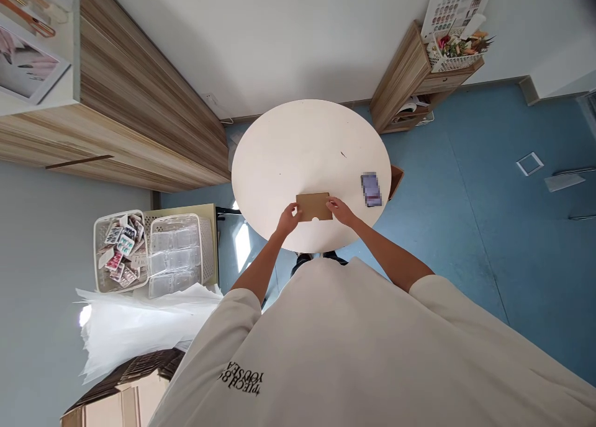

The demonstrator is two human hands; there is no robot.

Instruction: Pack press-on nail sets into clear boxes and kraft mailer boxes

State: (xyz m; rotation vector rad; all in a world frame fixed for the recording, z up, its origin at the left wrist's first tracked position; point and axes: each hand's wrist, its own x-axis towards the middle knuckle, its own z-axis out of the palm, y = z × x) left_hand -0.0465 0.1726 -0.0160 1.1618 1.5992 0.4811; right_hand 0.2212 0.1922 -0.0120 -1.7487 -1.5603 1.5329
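Observation:
A flat brown cardboard piece lies at the near edge of a round white table. My left hand grips its left edge with curled fingers. My right hand holds its right edge the same way. A small blurred purple object lies on the table to the right of my right hand.
Two white baskets stand at the left, one with small packets, one with clear trays. White sheets lie below them. A long wooden cabinet runs along the left. A wooden shelf unit stands behind the table. The floor is blue.

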